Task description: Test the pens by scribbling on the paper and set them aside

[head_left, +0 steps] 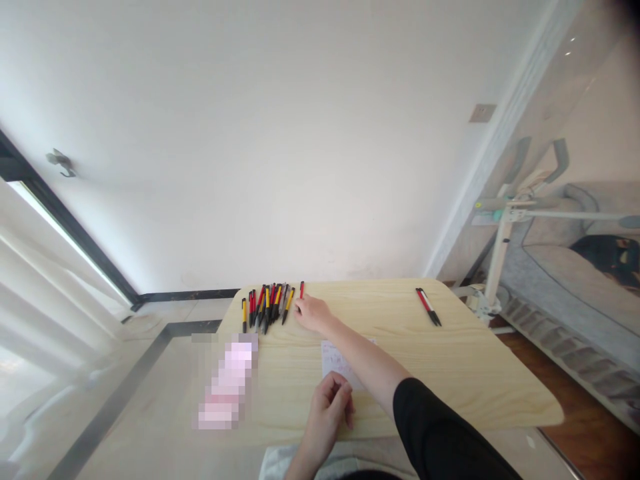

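At the back of the table, my right hand (313,313) is closed on a red pen (302,288). The pen's black-tipped end stands up past my fingers, and the hand covers its lower part. Left of it lies a loose group of red, yellow and grey pens with black ends, the nearest being a yellow pen (289,307). My left hand (331,403) rests near the front edge with its fingers curled in and nothing visible in them. Between the hands lies a printed sheet of paper (331,355), partly hidden by my right forearm.
Two pens, red and white (427,307), lie at the right of the wooden table (470,387). A blurred pink patch (227,387) covers the table's left side. Behind is a white wall (320,167); exercise equipment (500,253) and a grey sofa (565,267) stand at right.
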`<act>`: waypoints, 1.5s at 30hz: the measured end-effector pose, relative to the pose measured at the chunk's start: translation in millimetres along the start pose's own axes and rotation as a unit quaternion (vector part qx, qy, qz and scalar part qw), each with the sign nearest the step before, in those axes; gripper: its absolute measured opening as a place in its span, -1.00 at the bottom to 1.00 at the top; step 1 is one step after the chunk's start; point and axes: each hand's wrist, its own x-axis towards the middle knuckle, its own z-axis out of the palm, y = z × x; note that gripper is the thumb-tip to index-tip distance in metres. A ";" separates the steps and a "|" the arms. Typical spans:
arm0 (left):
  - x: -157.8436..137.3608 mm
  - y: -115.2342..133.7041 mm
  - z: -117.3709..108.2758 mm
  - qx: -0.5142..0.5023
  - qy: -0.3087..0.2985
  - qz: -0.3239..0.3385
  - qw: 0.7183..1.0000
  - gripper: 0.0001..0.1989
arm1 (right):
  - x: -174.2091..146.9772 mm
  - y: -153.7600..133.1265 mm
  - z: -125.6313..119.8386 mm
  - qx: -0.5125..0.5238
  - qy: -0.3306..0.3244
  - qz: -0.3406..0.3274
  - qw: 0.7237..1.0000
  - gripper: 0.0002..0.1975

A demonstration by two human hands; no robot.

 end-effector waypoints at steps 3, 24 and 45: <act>0.1 -0.3 -0.2 0.000 0.000 0.002 1.000 -0.72 | 0.5 3.4 1.7 0.014 0.003 0.015 1.000 -0.79; 6.8 -0.6 5.8 -0.001 0.033 -0.003 0.999 -0.70 | -185.3 79.2 -1.1 0.502 0.191 0.129 0.834 -0.82; 7.9 2.2 4.0 -0.028 0.041 -0.007 0.999 -0.62 | -233.8 34.0 -15.8 0.496 0.021 0.126 0.859 -0.62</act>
